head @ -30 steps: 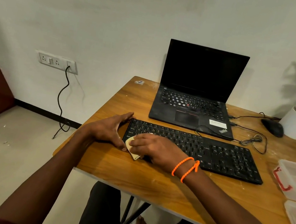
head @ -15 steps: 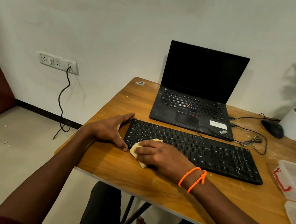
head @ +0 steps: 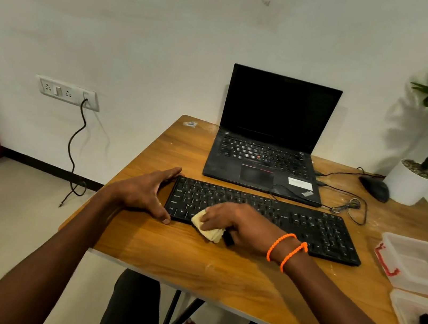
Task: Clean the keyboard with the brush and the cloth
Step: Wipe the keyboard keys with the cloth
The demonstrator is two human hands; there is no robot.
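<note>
Keyboard: the black keyboard (head: 268,218) lies flat across the wooden table (head: 191,259), its near long edge set back from the table's front edge, with a band of bare wood between.
Left hand: the left hand (head: 146,193) braces the keyboard's left end, fingers straight along the short edge, thumb on the wood at the near corner.
Right hand: the right hand (head: 236,227) presses the cloth (head: 206,226) down on the near-left keys, fingers curled over it.
Cloth: pale yellow, bunched, spilling over the keyboard's front edge onto the table.
Brush: I cannot make it out.
Writing: key legends read "Ctrl" and "Shift" at the lower left; the laptop (head: 269,142) shows a "ThinkPad" mark on its palm rest, beside a white sticker too small to read.
Right side: two clear plastic containers (head: 415,266) sit at the table's right edge.
Far corner: a mouse (head: 375,188) and a white plant pot (head: 408,183), with cables trailing between laptop and keyboard.
</note>
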